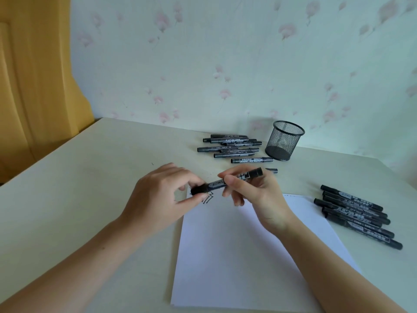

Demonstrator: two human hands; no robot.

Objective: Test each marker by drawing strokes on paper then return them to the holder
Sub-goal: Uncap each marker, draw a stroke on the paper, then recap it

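Note:
A black marker [216, 184] is held level above the top of the white paper [237, 256]. My right hand [255, 195] grips its barrel near the middle. My left hand [162, 197] pinches the cap end at the marker's left. Black zigzag strokes [208, 198] show on the paper's top left corner, partly hidden by my left hand. The black mesh holder [284, 143] stands at the back of the table, tilted, with no markers visible in it.
Several black markers [230, 146] lie in a pile left of the holder. Another pile of several markers [358, 214] lies right of the paper. One marker's end [272, 170] pokes out behind my right hand. A wooden panel [33, 86] stands at far left.

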